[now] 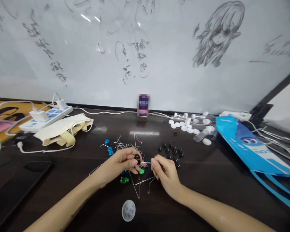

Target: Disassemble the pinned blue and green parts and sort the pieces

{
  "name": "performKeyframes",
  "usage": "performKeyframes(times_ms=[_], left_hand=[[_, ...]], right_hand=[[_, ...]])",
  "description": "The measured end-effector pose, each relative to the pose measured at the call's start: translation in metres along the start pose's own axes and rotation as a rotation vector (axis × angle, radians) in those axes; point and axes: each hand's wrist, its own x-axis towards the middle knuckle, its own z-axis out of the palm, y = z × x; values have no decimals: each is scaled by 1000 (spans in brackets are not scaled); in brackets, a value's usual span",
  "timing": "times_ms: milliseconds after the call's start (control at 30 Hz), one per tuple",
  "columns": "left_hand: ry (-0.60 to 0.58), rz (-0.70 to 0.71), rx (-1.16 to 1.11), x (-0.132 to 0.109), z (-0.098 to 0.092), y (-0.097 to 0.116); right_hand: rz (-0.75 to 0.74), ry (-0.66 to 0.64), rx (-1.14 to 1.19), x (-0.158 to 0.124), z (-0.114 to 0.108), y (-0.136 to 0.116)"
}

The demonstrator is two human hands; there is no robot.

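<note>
My left hand (126,161) is closed on a small black part (137,158) near the middle of the dark table. Just to the right, my right hand (165,172) pinches a thin metal rod (146,162) whose left end reaches the black part. Beneath and around my hands lie thin bent wires (138,190), a green piece (124,180) and another green piece (141,171). Blue pieces (110,150) sit left of my left fingers. Several black parts (170,149) stand behind my right hand.
A round translucent dish (129,210) is near the front. White caps (183,126) and clear tubes (201,135) lie back right, beside a blue bag (253,145). A cream pouch (62,130), power strip (48,117) and black phone (16,190) are left. Another phone (143,105) leans against the whiteboard (87,64).
</note>
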Motion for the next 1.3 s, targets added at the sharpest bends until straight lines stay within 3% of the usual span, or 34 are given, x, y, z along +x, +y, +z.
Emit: performKeyframes(times_ms=[233, 500, 767, 1167, 1300], left_hand=[[13, -52, 167, -1, 8, 1], [56, -10, -44, -1, 9, -4], [79, -22, 86, 3, 10, -7], [158, -77, 156, 2, 11, -9], [139, -85, 213, 0, 12, -6]], right_hand=[[36, -2, 18, 0, 1, 2], [73, 6, 35, 1, 2, 3], [84, -14, 30, 1, 2, 1], [368, -44, 358, 0, 11, -3], [330, -46, 256, -1, 11, -5]])
